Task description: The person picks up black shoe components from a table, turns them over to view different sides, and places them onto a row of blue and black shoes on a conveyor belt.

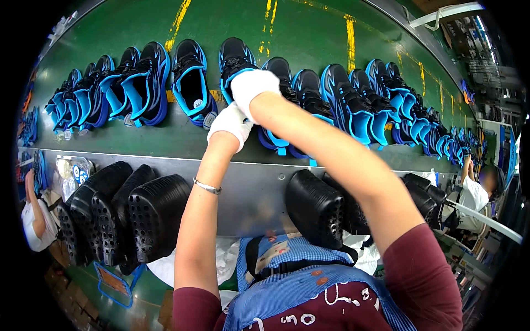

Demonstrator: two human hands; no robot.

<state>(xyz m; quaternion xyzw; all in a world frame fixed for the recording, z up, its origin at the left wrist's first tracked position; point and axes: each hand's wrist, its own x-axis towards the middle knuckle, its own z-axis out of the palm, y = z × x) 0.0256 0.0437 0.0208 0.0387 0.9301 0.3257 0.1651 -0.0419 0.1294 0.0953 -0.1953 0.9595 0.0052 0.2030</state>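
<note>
A black sneaker [234, 54] with a bright blue collar and trim lies toe away from me on the green bench, in the middle of a long row. Both my hands wear white gloves and meet at its heel end. My right hand [255, 90] curls over the shoe's opening and hides much of it; its fingertips are out of sight. Just below, my left hand [231, 122] is closed at the heel. To the left lies a matching sneaker [190, 77] with a round white sticker inside.
More black-and-blue sneakers [144, 85] extend left, and others [345, 105] right. Along the near metal ledge [259, 187] stand black boot-shaped forms [157, 215] with holed soles, and more [317, 207] right. Co-workers sit at far left [38, 220] and far right [475, 193].
</note>
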